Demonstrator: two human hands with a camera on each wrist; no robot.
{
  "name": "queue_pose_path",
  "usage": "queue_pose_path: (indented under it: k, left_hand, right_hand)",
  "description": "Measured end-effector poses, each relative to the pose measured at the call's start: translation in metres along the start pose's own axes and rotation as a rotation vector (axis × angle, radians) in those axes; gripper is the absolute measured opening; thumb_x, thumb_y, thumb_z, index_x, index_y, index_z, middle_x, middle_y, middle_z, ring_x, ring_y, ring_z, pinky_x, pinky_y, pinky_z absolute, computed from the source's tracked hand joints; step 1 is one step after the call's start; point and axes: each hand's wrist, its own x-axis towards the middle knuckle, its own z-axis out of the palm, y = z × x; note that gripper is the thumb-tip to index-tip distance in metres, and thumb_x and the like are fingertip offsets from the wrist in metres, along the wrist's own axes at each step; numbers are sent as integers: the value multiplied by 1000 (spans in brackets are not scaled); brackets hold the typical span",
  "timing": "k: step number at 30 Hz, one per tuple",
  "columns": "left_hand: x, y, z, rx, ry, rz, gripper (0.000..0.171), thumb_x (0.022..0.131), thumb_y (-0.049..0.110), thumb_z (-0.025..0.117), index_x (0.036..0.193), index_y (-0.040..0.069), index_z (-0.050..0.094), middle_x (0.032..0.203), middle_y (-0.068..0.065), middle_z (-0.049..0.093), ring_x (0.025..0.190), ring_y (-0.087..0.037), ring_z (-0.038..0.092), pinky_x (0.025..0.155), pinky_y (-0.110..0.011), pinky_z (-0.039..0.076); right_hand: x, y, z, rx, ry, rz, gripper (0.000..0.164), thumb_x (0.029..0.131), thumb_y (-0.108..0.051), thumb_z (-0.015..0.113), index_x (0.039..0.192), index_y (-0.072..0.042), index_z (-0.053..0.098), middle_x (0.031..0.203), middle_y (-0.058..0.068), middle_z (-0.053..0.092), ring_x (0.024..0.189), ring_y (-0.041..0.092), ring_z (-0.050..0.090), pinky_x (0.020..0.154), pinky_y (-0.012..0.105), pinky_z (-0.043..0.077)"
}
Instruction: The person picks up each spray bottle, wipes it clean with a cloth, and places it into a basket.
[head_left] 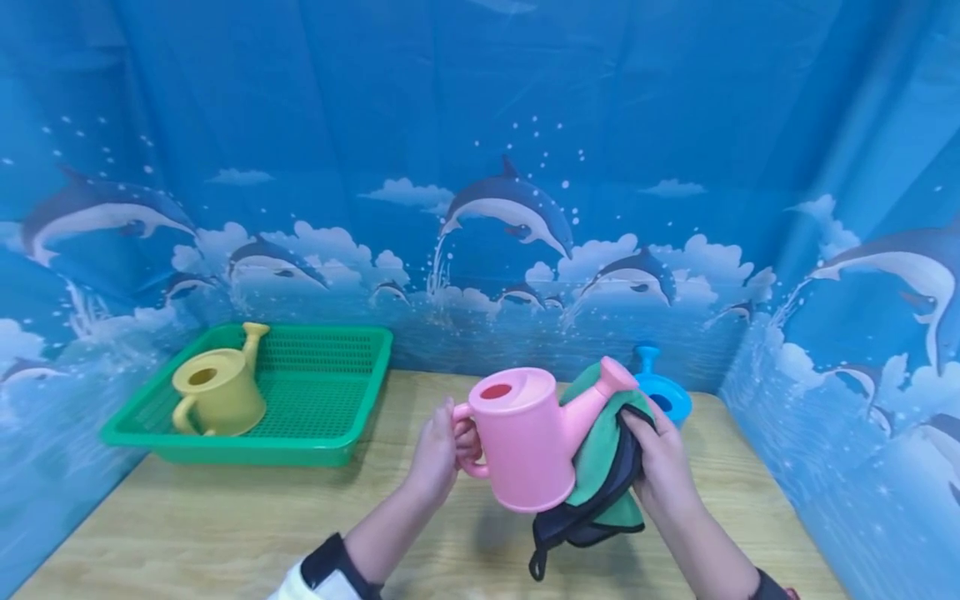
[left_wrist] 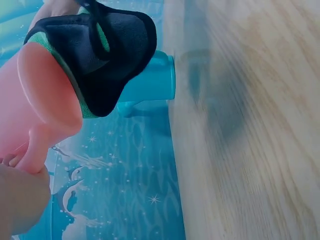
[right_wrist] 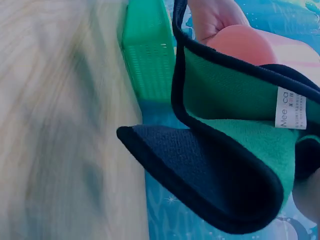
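Note:
A pink toy watering can (head_left: 521, 442) is held up over the table, its spout pointing right. My left hand (head_left: 438, 454) grips it by the handle, fingers curled through the loop. In my right hand (head_left: 663, 462) is a green and dark-grey cloth (head_left: 600, 467) with black edging, bunched against the can's side and spout. Its hanging loop dangles below, and a white label shows on the cloth (right_wrist: 235, 95) in the right wrist view. Part of the spout's underside is hidden by the cloth.
A green plastic basket (head_left: 367, 408) stands at the back left, with a yellow watering can (head_left: 225, 400) inside. Behind my right hand, a blue watering can (head_left: 671, 400) stands on the wooden table (head_left: 247, 525). A blue dolphin-print curtain (head_left: 480, 100) surrounds the back and sides.

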Motion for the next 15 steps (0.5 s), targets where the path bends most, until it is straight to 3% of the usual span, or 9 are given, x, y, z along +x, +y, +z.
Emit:
queue_pose_path:
  k: [3,8,12,15]
  left_hand:
    - [1,-1,0,25,12,-6,48,105,38,17,66,12,31,58,2,28,52,-11,31,48,-25,50]
    - [2,-2,0,62,64,-7,50,105,40,19,69,11,39,59,1,32,53,-12,34,47,-26,52]
    - [2,-4,0,64,94,15,51,105,40,19,68,11,40,60,1,34,54,-12,36,44,-25,50]
    - [1,-4,0,72,110,29,51,105,39,20,67,11,40,60,0,35,54,-12,37,43,-24,49]
  right_hand:
    - [-2,3,0,-17,-24,6,22,101,-20,50,118,-32,58,107,-14,67,96,1,65,84,20,53]
    - [-9,13,1,-156,-25,63,23,101,-25,52,123,-30,56,104,-13,68,92,4,66,81,24,55]
    - [-12,22,4,-251,-17,103,35,99,-19,53,135,-19,50,106,-9,68,91,6,67,80,25,55]
    - [-13,27,5,-360,-10,129,47,99,-15,52,143,-7,39,122,4,63,94,2,64,83,23,53]
